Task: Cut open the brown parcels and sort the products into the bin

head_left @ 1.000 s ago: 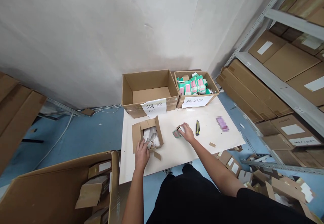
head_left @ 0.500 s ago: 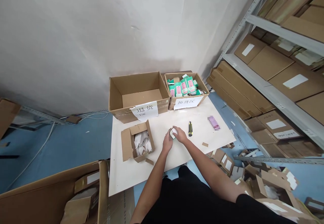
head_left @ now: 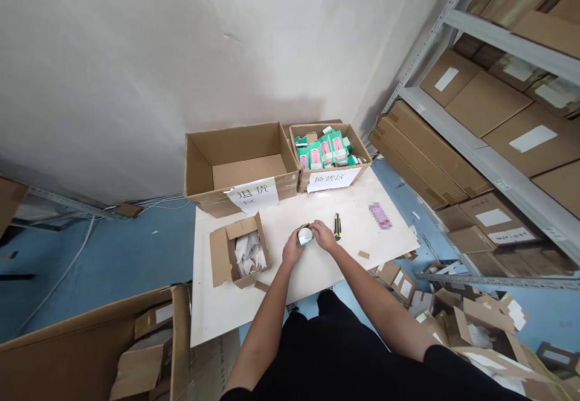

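Observation:
Both my hands meet over the white table (head_left: 317, 208) on a small green and white packet (head_left: 305, 235). My left hand (head_left: 292, 250) grips its left side with fingers curled. My right hand (head_left: 324, 235) closes on its right side. A small opened cardboard box (head_left: 238, 250) with white paper inside lies to the left of my hands. A black and yellow utility knife (head_left: 336, 226) lies just right of my right hand.
A large empty carton (head_left: 240, 165) and a carton of green and pink packets (head_left: 328, 150), each with a paper label, stand at the table's far edge. A pink item (head_left: 379, 215) lies to the right. Shelves of cartons (head_left: 498, 123) rise on the right; cardboard scraps litter the floor.
My left hand left the small opened box and came right to join my right hand on the packet. The view has shifted, so the table sits further left.

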The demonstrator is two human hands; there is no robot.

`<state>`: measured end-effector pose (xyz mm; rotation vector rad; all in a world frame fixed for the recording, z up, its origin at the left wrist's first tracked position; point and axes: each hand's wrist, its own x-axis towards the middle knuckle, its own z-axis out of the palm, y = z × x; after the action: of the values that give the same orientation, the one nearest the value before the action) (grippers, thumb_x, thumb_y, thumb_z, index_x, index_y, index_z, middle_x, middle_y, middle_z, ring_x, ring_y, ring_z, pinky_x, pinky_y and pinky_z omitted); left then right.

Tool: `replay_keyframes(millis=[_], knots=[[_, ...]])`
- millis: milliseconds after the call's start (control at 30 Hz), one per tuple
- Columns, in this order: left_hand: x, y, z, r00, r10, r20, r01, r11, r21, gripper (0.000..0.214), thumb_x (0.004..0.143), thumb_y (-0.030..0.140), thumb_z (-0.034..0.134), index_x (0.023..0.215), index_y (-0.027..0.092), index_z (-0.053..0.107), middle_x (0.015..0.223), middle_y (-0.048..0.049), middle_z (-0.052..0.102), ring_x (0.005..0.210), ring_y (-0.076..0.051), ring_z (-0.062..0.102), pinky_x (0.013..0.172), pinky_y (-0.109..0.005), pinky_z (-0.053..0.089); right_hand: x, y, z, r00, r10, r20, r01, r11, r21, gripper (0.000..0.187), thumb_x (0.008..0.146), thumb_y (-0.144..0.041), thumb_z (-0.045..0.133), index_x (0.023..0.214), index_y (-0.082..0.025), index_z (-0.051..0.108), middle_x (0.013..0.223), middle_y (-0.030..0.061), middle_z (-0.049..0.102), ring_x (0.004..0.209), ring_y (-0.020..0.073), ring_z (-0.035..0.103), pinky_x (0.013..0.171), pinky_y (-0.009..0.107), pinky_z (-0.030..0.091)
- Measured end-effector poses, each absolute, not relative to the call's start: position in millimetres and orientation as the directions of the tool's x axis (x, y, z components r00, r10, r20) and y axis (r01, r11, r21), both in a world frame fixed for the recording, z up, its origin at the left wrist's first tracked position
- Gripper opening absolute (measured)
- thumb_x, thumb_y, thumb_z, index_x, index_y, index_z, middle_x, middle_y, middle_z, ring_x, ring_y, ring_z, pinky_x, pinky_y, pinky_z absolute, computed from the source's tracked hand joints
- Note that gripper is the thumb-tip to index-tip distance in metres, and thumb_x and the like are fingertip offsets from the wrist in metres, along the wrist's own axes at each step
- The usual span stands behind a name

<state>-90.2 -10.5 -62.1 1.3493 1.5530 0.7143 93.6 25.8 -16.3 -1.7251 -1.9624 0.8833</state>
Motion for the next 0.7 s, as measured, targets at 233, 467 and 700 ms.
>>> replay_keyframes(millis=[233, 467, 700], knots=[[-87.1, -6.6, -62.6, 0.003, 0.952, -0.305, 0.391, 0.279, 0.877, 0.087, 0.073, 0.014, 0.079, 0.153, 0.027, 0.050, 0.148, -0.0099, 0.064, 0.117, -0.027, 0.069, 0.107, -0.042, 0.052, 80.6, 34.9, 4.1, -0.178, 0.962, -0.209, 0.821, 0.028, -0.571, 0.036, 0.089, -0.027, 0.067, 0.124, -0.026, 0.071, 0.130, 0.0081, 0.069, 0.114, 0.0273, 0.066, 0.095, 0.036, 0.050], [-82.4, -20.7, -70.2, -0.085, 0.767, -0.636, -0.068, 0.633, 0.771, 0.050, 0.098, 0.037, 0.051, 0.145, 0.023, 0.056, 0.147, -0.0106, 0.065, 0.106, -0.021, 0.075, 0.082, -0.032, 0.062, 85.3, 13.9, -3.1, -0.035, 0.971, -0.235, 0.703, -0.143, -0.697, 0.041, 0.102, -0.056, 0.046, 0.128, -0.027, 0.058, 0.087, 0.0006, 0.072, 0.084, 0.0242, 0.070, 0.082, 0.034, 0.050], [-57.3, -67.5, -87.3, -0.048, 0.674, -0.737, -0.096, 0.731, 0.675, 0.050, 0.092, 0.052, 0.069, 0.121, 0.011, 0.070, 0.105, -0.0183, 0.079, 0.091, -0.025, 0.078, 0.072, -0.031, 0.063, 99.1, -37.4, -58.7, -0.009, 0.850, -0.527, 0.503, -0.452, -0.737, 0.046, 0.095, -0.061, 0.054, 0.116, -0.023, 0.068, 0.096, 0.0070, 0.076, 0.084, 0.0240, 0.073, 0.078, 0.037, 0.057]])
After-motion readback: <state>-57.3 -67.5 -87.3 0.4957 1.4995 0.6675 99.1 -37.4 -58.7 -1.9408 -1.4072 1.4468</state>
